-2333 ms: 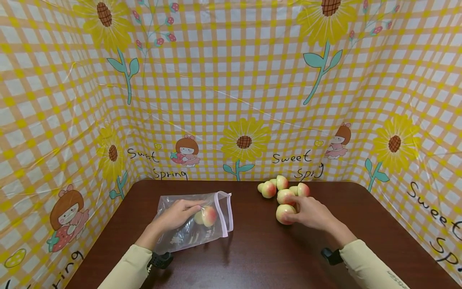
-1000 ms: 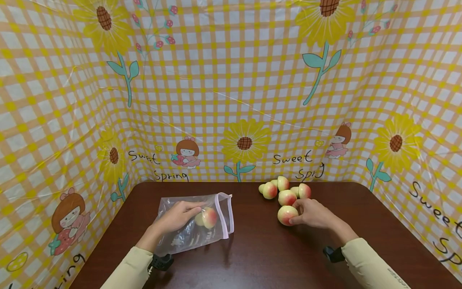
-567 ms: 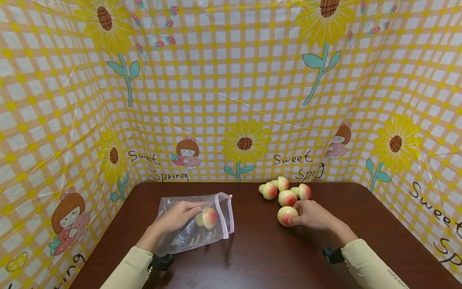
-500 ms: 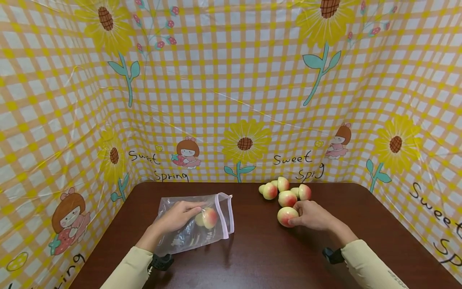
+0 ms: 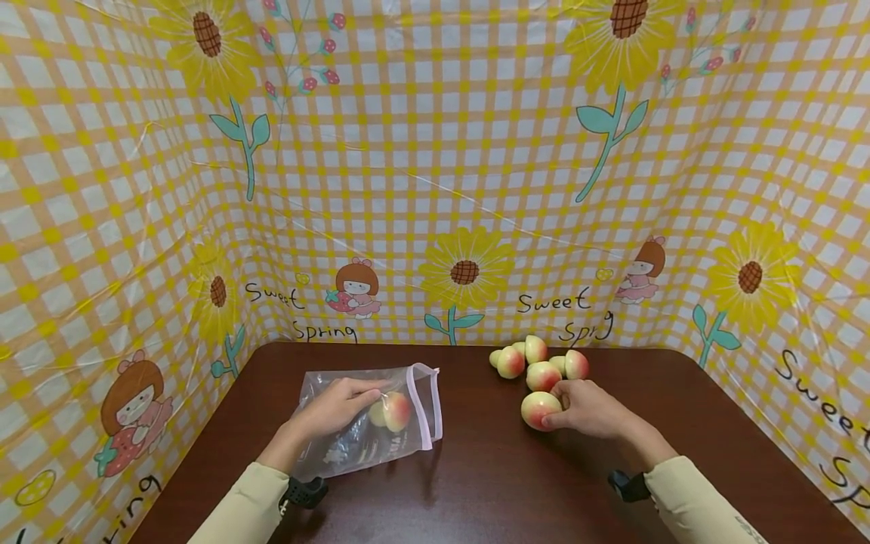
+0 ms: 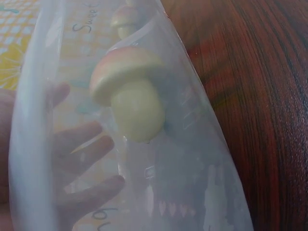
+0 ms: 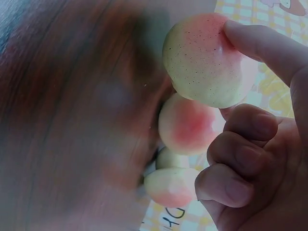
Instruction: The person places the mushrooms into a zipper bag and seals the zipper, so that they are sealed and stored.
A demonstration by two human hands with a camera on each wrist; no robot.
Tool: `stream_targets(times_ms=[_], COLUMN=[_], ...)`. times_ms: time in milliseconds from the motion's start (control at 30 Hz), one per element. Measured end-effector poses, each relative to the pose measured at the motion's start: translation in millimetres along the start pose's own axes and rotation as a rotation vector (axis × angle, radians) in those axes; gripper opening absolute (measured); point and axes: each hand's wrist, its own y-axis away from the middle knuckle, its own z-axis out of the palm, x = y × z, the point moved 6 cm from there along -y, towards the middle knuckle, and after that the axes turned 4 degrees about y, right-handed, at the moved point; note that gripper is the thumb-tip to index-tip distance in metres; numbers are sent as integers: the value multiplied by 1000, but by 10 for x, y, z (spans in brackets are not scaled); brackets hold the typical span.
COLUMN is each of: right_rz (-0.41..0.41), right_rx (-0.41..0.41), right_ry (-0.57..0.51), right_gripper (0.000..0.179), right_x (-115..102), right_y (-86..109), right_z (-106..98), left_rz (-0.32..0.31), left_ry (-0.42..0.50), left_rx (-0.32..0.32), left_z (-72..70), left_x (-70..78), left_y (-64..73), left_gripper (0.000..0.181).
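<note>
My left hand (image 5: 336, 406) rests on a clear plastic bag (image 5: 340, 453) with a pale lilac-edged mouth facing right. Inside the bag lies a toy mushroom (image 5: 396, 412), its cap yellow blushing to red; the left wrist view shows its thick stem (image 6: 137, 110). There, my left fingers (image 6: 91, 154) appear straight and spread, seen through the film. With thumb and forefinger, my right hand (image 5: 591, 408) pinches the cap of another toy mushroom (image 5: 541, 411). The right wrist view shows this speckled cap (image 7: 207, 60) between them, the other fingers (image 7: 236, 159) curled in beneath.
Just behind the pinched one, more toy mushrooms stand close together: a near one (image 5: 544, 376), one at right (image 5: 575, 365) and two at back left. All are on a dark brown table (image 5: 476, 483). Checked, flower-printed cloth (image 5: 381, 189) rises around its back and sides.
My right fingers have come down from beside the neighbouring mushroom and now pinch the front one. The left hand and bag stay put. The head view has shifted slightly.
</note>
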Motion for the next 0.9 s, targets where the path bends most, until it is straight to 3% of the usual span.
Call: stream_targets(times_ms=[300,600,900], right_rz=[-58,-198,-102], right_rx=[-7,-6,-14], right_ry=[-23,-76,-13], right_gripper=[43,44,41], right_x=[-186,-374,-404], right_y=[-30,-111,-177], right_z=[2,29,53], left_rz=[4,-1,-12], left_ry=[18,22,16], left_rx=[-4,-4,-4], left_z=[5,20,-3], left_x=[-8,-33,-40], left_y=[5,6,-4], left_gripper=[37,38,38])
